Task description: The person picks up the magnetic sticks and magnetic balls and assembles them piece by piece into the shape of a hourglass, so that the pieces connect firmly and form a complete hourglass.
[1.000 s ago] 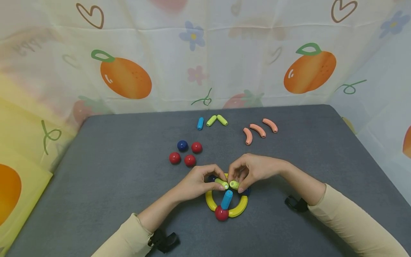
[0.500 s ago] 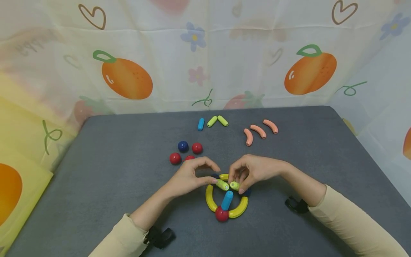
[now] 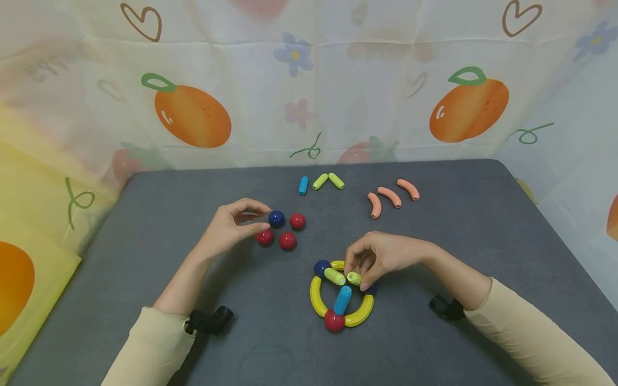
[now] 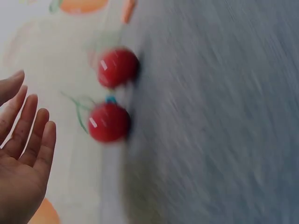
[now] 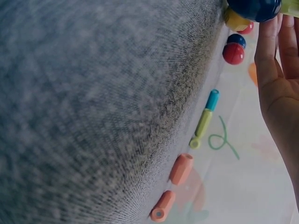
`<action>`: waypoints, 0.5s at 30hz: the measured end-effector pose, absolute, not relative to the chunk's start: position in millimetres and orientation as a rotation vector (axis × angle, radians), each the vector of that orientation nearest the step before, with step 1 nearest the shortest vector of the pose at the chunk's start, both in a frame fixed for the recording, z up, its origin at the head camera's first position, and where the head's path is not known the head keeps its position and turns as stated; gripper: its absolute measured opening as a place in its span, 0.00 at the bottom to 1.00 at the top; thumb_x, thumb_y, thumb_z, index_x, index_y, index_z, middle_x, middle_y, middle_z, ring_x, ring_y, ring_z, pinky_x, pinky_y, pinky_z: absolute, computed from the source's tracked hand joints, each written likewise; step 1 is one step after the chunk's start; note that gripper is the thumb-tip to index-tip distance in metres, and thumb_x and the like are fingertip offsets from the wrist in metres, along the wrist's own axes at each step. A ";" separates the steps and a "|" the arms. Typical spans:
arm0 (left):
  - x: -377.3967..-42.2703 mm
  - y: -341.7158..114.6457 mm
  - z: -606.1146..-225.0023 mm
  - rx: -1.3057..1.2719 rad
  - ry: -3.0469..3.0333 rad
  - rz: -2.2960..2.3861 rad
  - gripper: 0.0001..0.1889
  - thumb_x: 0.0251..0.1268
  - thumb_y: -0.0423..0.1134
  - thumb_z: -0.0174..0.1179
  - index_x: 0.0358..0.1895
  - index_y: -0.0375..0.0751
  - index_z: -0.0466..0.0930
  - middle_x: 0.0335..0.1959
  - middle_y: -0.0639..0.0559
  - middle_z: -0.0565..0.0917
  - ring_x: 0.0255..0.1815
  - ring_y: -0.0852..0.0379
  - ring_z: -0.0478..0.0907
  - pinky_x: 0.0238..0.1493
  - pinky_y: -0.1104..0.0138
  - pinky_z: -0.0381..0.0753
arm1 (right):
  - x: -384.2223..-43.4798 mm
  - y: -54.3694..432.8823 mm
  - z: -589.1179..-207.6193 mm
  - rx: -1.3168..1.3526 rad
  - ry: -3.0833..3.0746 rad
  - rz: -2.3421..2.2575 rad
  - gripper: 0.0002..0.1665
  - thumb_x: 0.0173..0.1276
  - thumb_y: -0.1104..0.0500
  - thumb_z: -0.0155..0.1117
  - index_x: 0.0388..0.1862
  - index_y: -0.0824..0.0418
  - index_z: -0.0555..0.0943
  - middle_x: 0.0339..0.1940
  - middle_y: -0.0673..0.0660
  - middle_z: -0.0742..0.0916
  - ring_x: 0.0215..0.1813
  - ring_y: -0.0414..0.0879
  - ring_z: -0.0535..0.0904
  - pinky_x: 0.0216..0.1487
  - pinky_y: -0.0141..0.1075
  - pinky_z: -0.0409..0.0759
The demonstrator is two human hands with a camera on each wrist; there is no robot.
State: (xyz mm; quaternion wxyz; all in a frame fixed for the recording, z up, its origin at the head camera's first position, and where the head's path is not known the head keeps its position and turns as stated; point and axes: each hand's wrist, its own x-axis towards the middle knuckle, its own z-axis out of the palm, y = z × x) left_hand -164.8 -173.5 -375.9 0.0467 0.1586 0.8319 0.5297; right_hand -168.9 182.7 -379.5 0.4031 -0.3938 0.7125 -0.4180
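In the head view, the left grip (image 3: 235, 223), parted and empty, was at the left side of the loose blue ball (image 3: 277, 219); contact could not be told. The right grip (image 3: 383, 258) pinched the right lime rod (image 3: 354, 278) over the yellow ring (image 3: 316, 298). Doing this well seemed to mean steadying that rod while reaching lightly, without jostling the red balls (image 3: 287, 240). Half a second earlier, the left grip had been beside the left lime rod (image 3: 335, 276); it was now farther off, leaving that rod unheld, while the right grip had barely moved.

The blurred left wrist view showed extended fingers holding nothing.

The right wrist view showed fingers beside the ring's dark blue ball (image 5: 256, 7), which probably needed a gentle, still hold.
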 end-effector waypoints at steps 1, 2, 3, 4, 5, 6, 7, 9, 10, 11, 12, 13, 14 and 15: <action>-167.1 -177.9 -379.8 0.445 2.534 1.608 0.19 0.63 0.38 0.67 0.55 0.35 0.79 0.56 0.37 0.80 0.59 0.43 0.79 0.59 0.67 0.80 | -169.0 182.9 -379.4 -0.995 1.802 -1.055 0.16 0.59 0.58 0.75 0.46 0.56 0.83 0.41 0.50 0.84 0.39 0.42 0.85 0.43 0.38 0.87; -169.1 -181.7 -383.9 0.407 2.529 1.597 0.20 0.63 0.39 0.67 0.56 0.35 0.79 0.57 0.37 0.80 0.60 0.43 0.79 0.57 0.70 0.81 | -169.0 183.1 -379.3 -0.995 1.803 -1.054 0.16 0.59 0.58 0.75 0.46 0.56 0.83 0.41 0.51 0.84 0.39 0.42 0.85 0.43 0.38 0.87; -170.9 -184.9 -388.5 0.377 2.522 1.586 0.21 0.63 0.39 0.67 0.57 0.35 0.78 0.58 0.37 0.79 0.60 0.42 0.79 0.55 0.72 0.80 | -169.0 183.4 -379.1 -0.996 1.804 -1.053 0.16 0.59 0.58 0.75 0.46 0.56 0.83 0.41 0.51 0.84 0.39 0.42 0.85 0.43 0.38 0.87; -172.3 -187.6 -393.1 0.355 2.509 1.579 0.22 0.63 0.40 0.67 0.58 0.35 0.77 0.58 0.37 0.79 0.60 0.42 0.78 0.54 0.73 0.80 | -169.0 183.8 -379.0 -0.999 1.805 -1.053 0.16 0.59 0.58 0.75 0.46 0.56 0.83 0.41 0.51 0.85 0.39 0.42 0.85 0.43 0.38 0.87; -174.0 -190.1 -398.4 0.335 2.497 1.568 0.22 0.63 0.40 0.67 0.58 0.35 0.77 0.58 0.37 0.79 0.59 0.44 0.78 0.52 0.74 0.80 | -169.0 184.1 -378.9 -1.001 1.806 -1.053 0.16 0.59 0.58 0.75 0.46 0.56 0.83 0.41 0.51 0.85 0.39 0.42 0.85 0.43 0.38 0.87; -175.2 -192.1 -403.4 0.313 2.481 1.555 0.23 0.63 0.40 0.67 0.59 0.36 0.77 0.59 0.38 0.79 0.58 0.46 0.78 0.51 0.74 0.80 | -169.1 184.3 -378.7 -1.005 1.808 -1.053 0.16 0.59 0.58 0.75 0.46 0.56 0.83 0.41 0.52 0.85 0.39 0.42 0.85 0.43 0.38 0.87; -176.2 -193.8 -408.1 0.296 2.465 1.542 0.23 0.63 0.41 0.67 0.60 0.38 0.77 0.59 0.39 0.79 0.57 0.48 0.78 0.50 0.74 0.80 | -169.2 184.5 -378.6 -1.008 1.809 -1.053 0.16 0.59 0.58 0.75 0.46 0.56 0.83 0.41 0.52 0.85 0.39 0.42 0.85 0.43 0.38 0.87; -177.4 -197.1 -416.3 0.279 2.438 1.523 0.24 0.63 0.41 0.67 0.61 0.39 0.76 0.60 0.39 0.78 0.56 0.52 0.77 0.50 0.74 0.80 | -169.4 184.5 -378.5 -1.013 1.809 -1.052 0.16 0.59 0.58 0.75 0.46 0.56 0.83 0.41 0.52 0.85 0.39 0.41 0.85 0.43 0.38 0.87; -177.5 -198.4 -419.1 0.273 2.427 1.517 0.24 0.63 0.41 0.67 0.61 0.39 0.76 0.60 0.39 0.78 0.55 0.54 0.77 0.49 0.73 0.80 | -169.6 184.3 -378.5 -1.014 1.808 -1.052 0.16 0.59 0.58 0.75 0.46 0.56 0.83 0.41 0.52 0.85 0.39 0.41 0.85 0.43 0.38 0.87; -177.6 -199.7 -421.7 0.268 2.421 1.508 0.24 0.62 0.41 0.67 0.61 0.40 0.76 0.60 0.39 0.78 0.55 0.55 0.77 0.49 0.74 0.80 | -169.8 184.0 -378.6 -1.012 1.807 -1.051 0.16 0.59 0.58 0.75 0.46 0.56 0.83 0.41 0.52 0.85 0.39 0.41 0.85 0.43 0.38 0.87; -177.4 -200.6 -423.1 0.267 2.415 1.502 0.24 0.63 0.41 0.67 0.61 0.40 0.76 0.61 0.39 0.78 0.55 0.56 0.77 0.49 0.73 0.80 | -170.1 183.9 -378.9 -1.013 1.806 -1.051 0.16 0.59 0.58 0.75 0.46 0.56 0.83 0.41 0.52 0.85 0.39 0.41 0.85 0.43 0.38 0.87; -177.2 -201.2 -424.1 0.269 2.412 1.501 0.24 0.62 0.41 0.67 0.61 0.40 0.77 0.61 0.39 0.78 0.54 0.57 0.77 0.49 0.73 0.80 | -170.4 183.8 -379.2 -1.013 1.804 -1.051 0.16 0.59 0.58 0.75 0.46 0.56 0.83 0.41 0.52 0.85 0.39 0.41 0.85 0.43 0.38 0.87; -177.2 -201.7 -424.7 0.272 2.413 1.500 0.23 0.62 0.41 0.67 0.60 0.40 0.77 0.60 0.39 0.78 0.54 0.58 0.77 0.48 0.73 0.80 | -170.5 183.6 -379.6 -1.011 1.801 -1.051 0.16 0.59 0.58 0.75 0.46 0.56 0.83 0.41 0.52 0.85 0.39 0.41 0.85 0.43 0.38 0.87; -177.0 -202.0 -424.9 0.275 2.416 1.496 0.23 0.62 0.41 0.67 0.60 0.40 0.77 0.60 0.39 0.78 0.53 0.58 0.77 0.48 0.73 0.80 | -170.7 183.5 -379.9 -1.011 1.799 -1.051 0.16 0.59 0.58 0.75 0.46 0.56 0.83 0.41 0.51 0.85 0.39 0.41 0.85 0.43 0.38 0.87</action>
